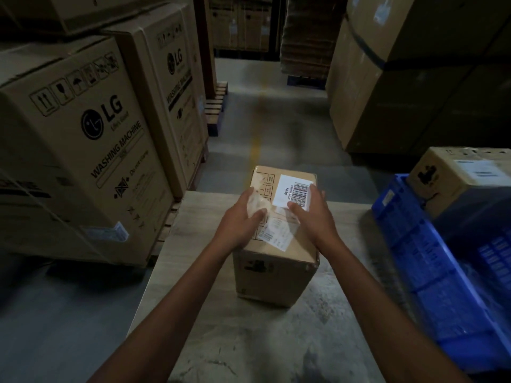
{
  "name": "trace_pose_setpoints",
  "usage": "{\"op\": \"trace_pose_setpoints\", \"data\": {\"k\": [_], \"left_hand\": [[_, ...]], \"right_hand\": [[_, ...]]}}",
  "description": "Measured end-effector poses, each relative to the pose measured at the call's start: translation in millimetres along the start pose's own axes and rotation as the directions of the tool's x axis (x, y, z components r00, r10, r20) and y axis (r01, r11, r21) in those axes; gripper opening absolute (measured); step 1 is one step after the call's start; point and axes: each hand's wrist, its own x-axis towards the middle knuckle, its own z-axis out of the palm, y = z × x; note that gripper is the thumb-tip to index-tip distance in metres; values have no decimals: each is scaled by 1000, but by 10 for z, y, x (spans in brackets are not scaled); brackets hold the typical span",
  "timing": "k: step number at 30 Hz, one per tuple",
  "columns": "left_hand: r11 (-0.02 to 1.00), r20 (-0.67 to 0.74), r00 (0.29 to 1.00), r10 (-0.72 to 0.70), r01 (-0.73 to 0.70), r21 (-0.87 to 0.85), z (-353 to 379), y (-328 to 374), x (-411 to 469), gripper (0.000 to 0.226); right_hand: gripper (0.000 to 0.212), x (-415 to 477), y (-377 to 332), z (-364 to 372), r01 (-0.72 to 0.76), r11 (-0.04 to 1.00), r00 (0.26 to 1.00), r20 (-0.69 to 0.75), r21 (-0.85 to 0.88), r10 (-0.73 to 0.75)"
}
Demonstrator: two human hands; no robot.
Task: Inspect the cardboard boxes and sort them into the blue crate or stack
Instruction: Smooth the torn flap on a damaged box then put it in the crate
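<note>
"Cardboard box (273, 277) on the wooden table (221, 327). Is that the 1 being checked?"

"Yes. It stands near the table's middle with its labelled top turned up to the camera, which suits reading it."

"And the 2 hands?"

"Both are on that top. The left hand (243, 214) pinches a crumpled bit of clear film (258, 201) between thumb and fingers. The right hand (311, 214) lies with its fingers nearly straight across the white barcode label (290, 189), pressing on it."

"Why hold it like that?"

"My guess is that 1 hand steadies the box and flattens the label while the other lifts the film off the print. A smaller label (273, 234) sits under the film, nearer the person (its text is too small to read)."

"So it isn't sorted yet?"

"I think not. This looks like the inspection step, and the box is well apart from the blue crate (431, 258)."

"Where is the crate?"

"At the table's right edge, within reach of the right arm. A 2nd box (453, 172) rests at its far end, but I cannot tell whether it is in the crate or behind it."

"And on the left?"

"Tall washing-machine cartons (83, 134) stand on pallets."
</note>
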Motion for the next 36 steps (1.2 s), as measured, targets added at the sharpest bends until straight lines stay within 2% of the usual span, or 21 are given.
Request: {"op": "trace_pose_setpoints", "data": {"k": [1,4,6,9,11,13,14,16,18,20,23,26,29,30,32,34,36], "left_hand": [[999,41,999,25,-27,35,-47,-9,32,69],[978,201,973,112,-143,149,-260,6,180,73],[967,241,962,131,-178,182,-397,36,304,74],[987,238,968,76,-107,118,-434,66,406,71],[999,291,956,-37,44,-17,-371,111,364,57],[959,337,932,-130,205,-195,-272,152,293,41],[933,321,935,-149,240,-267,-210,165,269,38],[896,241,956,-169,251,-366,-32,178,242,35],[873,171,969,-178,236,-426,172,211,198,34],[850,147,971,-188,236,-471,343,259,190,34],[831,162,966,-200,255,-495,506,352,235,35],[764,184,951,-249,310,-566,609,412,257,43],[666,184,932,-311,352,-658,733,472,215,39],[624,181,927,-330,358,-694,774,513,202,39],[552,173,916,-363,361,-752,875,593,217,38],[498,190,906,-379,373,-783,967,688,221,46],[534,222,912,-343,384,-753,1035,758,226,51]], "right_hand": [[78,-21,8,28,-18,999,999,-43,47,20],[77,-101,19,24,-109,994,970,-218,21,111],[78,-94,60,-59,-163,986,948,-270,36,166],[82,-76,106,-143,-183,979,952,-232,91,200],[90,-89,107,-115,-185,979,958,-208,87,200],[92,-120,93,-67,-130,985,975,-168,111,148],[92,-127,103,-61,-82,983,986,-129,163,103],[91,-132,138,-117,-43,952,997,-52,304,61],[86,-121,186,-257,-83,916,996,-4,392,92],[79,-111,271,-386,-135,919,989,-10,370,149],[75,-128,370,-522,-282,872,952,4,400,307],[60,-147,418,-690,-251,898,967,60,360,247],[63,-157,410,-923,-197,858,980,131,475,152],[61,-156,386,-971,-161,877,987,99,453,130],[52,-141,324,-979,-108,967,984,-116,232,138],[50,-174,297,-908,-198,979,906,-387,-38,168],[53,-278,290,-777,-226,956,860,-499,-189,105]]}}
